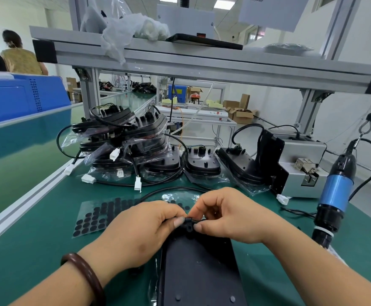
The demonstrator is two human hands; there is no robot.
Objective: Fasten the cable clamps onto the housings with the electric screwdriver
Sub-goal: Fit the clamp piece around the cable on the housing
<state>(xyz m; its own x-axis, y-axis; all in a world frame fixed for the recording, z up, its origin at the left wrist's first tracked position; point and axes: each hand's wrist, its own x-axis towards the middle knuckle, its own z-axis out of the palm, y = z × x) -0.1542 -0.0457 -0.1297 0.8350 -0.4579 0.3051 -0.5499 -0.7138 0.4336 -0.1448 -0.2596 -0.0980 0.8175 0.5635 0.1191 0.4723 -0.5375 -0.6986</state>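
Note:
A flat black housing (200,268) lies bottom side up on the green mat right in front of me. At its far end sits a small black cable clamp (189,224) around the black cable (169,191). My left hand (140,230) pinches the clamp from the left with thumb and forefinger. My right hand (228,215) pinches it from the right. The electric screwdriver (334,195), blue and black, hangs tip down at the right, untouched.
A pile of bagged black housings (131,146) with cables and white connectors fills the back of the mat. A grey screw feeder box (301,171) stands at back right. A sheet of black round pads (94,217) lies left of my hands. Aluminium frame overhead.

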